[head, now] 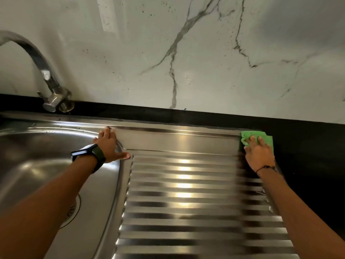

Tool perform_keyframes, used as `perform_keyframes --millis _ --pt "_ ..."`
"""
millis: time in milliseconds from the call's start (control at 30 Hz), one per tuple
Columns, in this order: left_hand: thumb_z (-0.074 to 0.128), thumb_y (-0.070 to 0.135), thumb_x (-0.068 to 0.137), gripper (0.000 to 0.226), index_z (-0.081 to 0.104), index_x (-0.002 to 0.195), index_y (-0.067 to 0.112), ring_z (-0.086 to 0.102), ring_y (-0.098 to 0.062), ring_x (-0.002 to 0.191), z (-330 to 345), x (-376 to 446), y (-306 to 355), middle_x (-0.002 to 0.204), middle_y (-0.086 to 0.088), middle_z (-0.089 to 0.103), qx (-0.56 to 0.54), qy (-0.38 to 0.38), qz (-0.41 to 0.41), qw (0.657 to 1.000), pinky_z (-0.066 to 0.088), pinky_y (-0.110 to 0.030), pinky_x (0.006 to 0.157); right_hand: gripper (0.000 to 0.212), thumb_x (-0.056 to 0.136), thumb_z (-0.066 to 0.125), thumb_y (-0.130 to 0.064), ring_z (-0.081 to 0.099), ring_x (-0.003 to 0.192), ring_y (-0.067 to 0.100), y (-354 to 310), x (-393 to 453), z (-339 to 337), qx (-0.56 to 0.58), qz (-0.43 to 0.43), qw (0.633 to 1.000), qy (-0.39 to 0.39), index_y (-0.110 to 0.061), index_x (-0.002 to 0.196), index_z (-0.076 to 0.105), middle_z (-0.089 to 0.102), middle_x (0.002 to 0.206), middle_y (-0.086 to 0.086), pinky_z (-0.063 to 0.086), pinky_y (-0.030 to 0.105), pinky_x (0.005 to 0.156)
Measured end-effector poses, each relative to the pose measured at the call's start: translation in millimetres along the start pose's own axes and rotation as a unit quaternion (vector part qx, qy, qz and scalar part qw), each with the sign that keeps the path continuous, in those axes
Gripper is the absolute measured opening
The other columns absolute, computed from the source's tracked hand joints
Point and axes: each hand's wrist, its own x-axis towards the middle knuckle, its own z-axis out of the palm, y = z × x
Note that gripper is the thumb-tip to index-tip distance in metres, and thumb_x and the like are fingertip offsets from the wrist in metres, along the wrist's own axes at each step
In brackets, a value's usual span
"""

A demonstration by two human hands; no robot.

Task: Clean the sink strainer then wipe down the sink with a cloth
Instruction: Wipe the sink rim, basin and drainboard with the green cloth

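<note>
While its fingers [261, 142] lie spread flat on the green cloth [248, 135] at the drainboard's [186, 184] far right corner, the right hand [258, 156] presses down, arm outstretched. The left hand [107, 145] splays its fingers on the sink [120, 191] rim, forearm over the strainer [74, 208].

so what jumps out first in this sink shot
The bright green cloth at the far right corner of the ribbed drainboard, pressed flat under the right hand. Next, the left hand, wearing a dark smartwatch, rests flat on the rim between drainboard and sink bowl. A curved steel tap stands back left.
</note>
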Motion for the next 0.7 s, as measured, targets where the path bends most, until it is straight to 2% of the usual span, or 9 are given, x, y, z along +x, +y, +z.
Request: perform_keyframes --millis 133,233,367,500,567,633,700 --pt "0.056 0.064 0.073 0.11 0.0 0.144 0.0 0.0 -0.033 0.143 1 0 0 0.154 -0.019 -0.006 0.011 0.001 0.004 1.0 0.014 -0.043 0.116 0.041 0.095 0.045 -0.016 0.03 0.136 0.034 -20 -12 8 0.089 0.022 0.996 0.016 -0.003 0.134 0.044 0.038 0.143 0.025 0.02 0.041 0.112" --pt "0.052 0.069 0.073 0.113 -0.002 0.144 -0.001 -0.003 -0.034 0.143 5 1 -3 0.154 -0.02 -0.008 0.008 0.005 0.01 1.0 0.011 -0.043 0.116 0.042 0.095 0.043 -0.019 0.03 0.136 0.032 -52 -16 11 0.093 0.033 0.995 0.011 -0.004 0.135 0.043 0.04 0.143 0.024 0.017 0.04 0.112" --pt "0.05 0.071 0.072 0.115 -0.007 0.144 0.002 -0.009 -0.034 0.143 15 0 -11 0.154 -0.018 -0.014 -0.055 0.024 0.041 0.997 0.007 -0.045 0.116 0.043 0.096 0.041 -0.021 0.031 0.135 0.033 -99 -25 12 0.096 0.056 0.994 0.008 -0.006 0.136 0.042 0.041 0.141 0.023 0.018 0.04 0.111" --pt "0.049 0.073 0.071 0.114 -0.008 0.144 0.006 -0.011 -0.031 0.143 21 0 -24 0.154 -0.015 -0.015 -0.077 0.029 0.094 0.992 0.002 -0.045 0.116 0.04 0.095 0.043 -0.019 0.031 0.136 0.03 -178 -47 19 0.101 0.01 0.995 0.005 -0.008 0.133 0.046 0.043 0.142 0.019 0.017 0.038 0.109" --pt "0.05 0.068 0.074 0.106 0.001 0.145 0.008 -0.006 -0.03 0.144 13 1 -35 0.156 -0.014 -0.008 -0.09 0.021 0.129 0.987 0.003 -0.043 0.116 0.038 0.095 0.044 -0.02 0.031 0.137 0.027 -223 -59 24 0.1 -0.02 0.995 0.011 -0.011 0.132 0.048 0.042 0.144 0.013 0.017 0.037 0.109" --pt "0.054 0.055 0.08 0.087 0.016 0.145 0.01 0.007 -0.027 0.144 1 3 -51 0.156 -0.013 0.008 -0.153 0.021 0.159 0.975 0.01 -0.04 0.116 0.038 0.095 0.044 -0.021 0.031 0.138 0.026 -262 -70 28 0.101 -0.039 0.994 0.022 -0.013 0.131 0.049 0.041 0.145 0.01 0.017 0.037 0.11" --pt "0.054 0.041 0.085 0.073 0.022 0.143 0.011 0.016 -0.026 0.143 -7 1 -80 0.155 -0.012 0.016 -0.193 0.058 0.161 0.966 0.015 -0.036 0.116 0.038 0.094 0.044 -0.023 0.029 0.139 0.024 -297 -79 33 0.101 -0.05 0.993 0.019 -0.016 0.132 0.049 0.04 0.146 0.008 0.016 0.037 0.112"
